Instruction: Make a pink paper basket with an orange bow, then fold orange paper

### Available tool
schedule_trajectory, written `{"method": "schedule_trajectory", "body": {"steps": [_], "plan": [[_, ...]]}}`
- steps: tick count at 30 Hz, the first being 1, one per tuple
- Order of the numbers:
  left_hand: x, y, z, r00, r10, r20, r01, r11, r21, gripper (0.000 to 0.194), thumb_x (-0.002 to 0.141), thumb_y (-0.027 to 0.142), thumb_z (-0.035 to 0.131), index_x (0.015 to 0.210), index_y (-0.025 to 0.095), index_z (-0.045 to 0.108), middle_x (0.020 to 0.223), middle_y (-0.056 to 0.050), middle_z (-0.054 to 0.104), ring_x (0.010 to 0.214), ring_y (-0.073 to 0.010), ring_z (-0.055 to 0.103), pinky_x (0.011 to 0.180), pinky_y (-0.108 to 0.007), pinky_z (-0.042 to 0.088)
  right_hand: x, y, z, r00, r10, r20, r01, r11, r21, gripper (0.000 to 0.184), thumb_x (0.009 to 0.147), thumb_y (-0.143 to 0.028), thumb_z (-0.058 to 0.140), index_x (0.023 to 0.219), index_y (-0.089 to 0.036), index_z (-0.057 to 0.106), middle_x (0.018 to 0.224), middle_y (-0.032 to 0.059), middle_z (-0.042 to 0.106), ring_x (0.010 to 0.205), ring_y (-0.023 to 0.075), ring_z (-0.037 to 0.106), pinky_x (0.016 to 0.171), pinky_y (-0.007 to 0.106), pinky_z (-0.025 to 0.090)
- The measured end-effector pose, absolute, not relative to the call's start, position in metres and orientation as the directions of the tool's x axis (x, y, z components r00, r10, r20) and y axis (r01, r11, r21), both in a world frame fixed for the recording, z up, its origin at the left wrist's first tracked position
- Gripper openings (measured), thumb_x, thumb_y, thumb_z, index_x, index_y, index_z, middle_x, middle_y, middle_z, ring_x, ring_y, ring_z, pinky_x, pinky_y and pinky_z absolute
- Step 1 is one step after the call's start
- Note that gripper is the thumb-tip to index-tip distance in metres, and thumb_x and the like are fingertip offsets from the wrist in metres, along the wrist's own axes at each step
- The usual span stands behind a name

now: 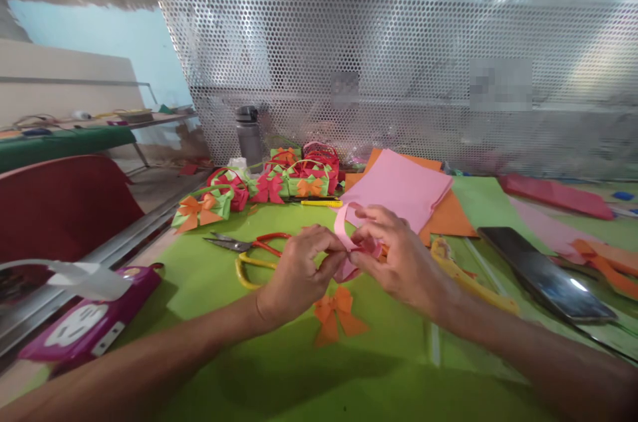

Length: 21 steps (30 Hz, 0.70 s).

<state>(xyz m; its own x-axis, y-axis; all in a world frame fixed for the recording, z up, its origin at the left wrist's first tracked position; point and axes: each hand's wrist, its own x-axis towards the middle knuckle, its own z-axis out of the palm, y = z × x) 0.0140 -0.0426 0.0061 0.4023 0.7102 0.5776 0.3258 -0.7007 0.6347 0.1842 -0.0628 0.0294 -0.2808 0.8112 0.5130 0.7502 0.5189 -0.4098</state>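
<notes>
A small pink paper basket (345,228) with a looped strip handle is held up between both hands over the green sheet (239,369). My left hand (304,266) pinches its near left side. My right hand (393,252) closes round its right side, and the fingers cover much of the body. Just below lies an orange paper bow (337,317), flat on the green sheet. To the left of my left hand rest scissors (244,245) with red and yellow handles, their blades pointing left.
Finished paper baskets with bows (272,188) stand in a row at the back left. A yellow cutter (321,203), pink paper sheets (406,186), a yellow tool (473,282) and a phone (545,272) lie around. A purple power strip (94,319) sits left; perforated metal (399,76) rises behind.
</notes>
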Motion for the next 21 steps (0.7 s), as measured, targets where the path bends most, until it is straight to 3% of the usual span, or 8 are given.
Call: {"method": "schedule_trajectory", "body": {"steps": [3,11,21], "plan": [[0.015,-0.044,0.009,0.426,0.736,0.526,0.326,-0.667,0.670,0.017,0.080,0.011,0.053,0.066,0.017,0.059,0.068,0.000,0.061,0.065,-0.0118,0.053,0.065,-0.022,0.040,0.184,-0.061,0.028,-0.304,0.841,0.448,0.741,0.504,-0.443,0.009,0.077,-0.016,0.059,0.069,-0.020,0.057,0.116,0.0123,0.058,0.118,0.0285,0.049,0.091,0.048,0.038],[0.008,-0.035,0.013,0.501,0.779,0.377,0.313,-0.569,0.761,0.012,0.076,0.015,0.058,0.066,0.015,0.065,0.064,0.000,0.066,0.059,-0.0116,0.056,0.057,-0.020,0.043,0.185,-0.062,0.028,-0.308,0.823,0.477,0.754,0.517,-0.405,0.015,0.078,-0.014,0.056,0.065,-0.020,0.052,0.116,0.0111,0.060,0.117,0.0274,0.050,0.092,0.050,0.035],[0.008,-0.036,0.008,0.513,0.768,0.382,0.302,-0.579,0.758,0.011,0.077,0.018,0.059,0.068,0.016,0.066,0.067,0.000,0.064,0.061,-0.0120,0.056,0.059,-0.021,0.042,0.183,-0.063,0.031,-0.335,0.836,0.435,0.750,0.516,-0.414,0.023,0.079,-0.011,0.049,0.059,-0.020,0.040,0.097,0.0041,0.062,0.094,0.0214,0.056,0.086,0.045,0.034]]}}
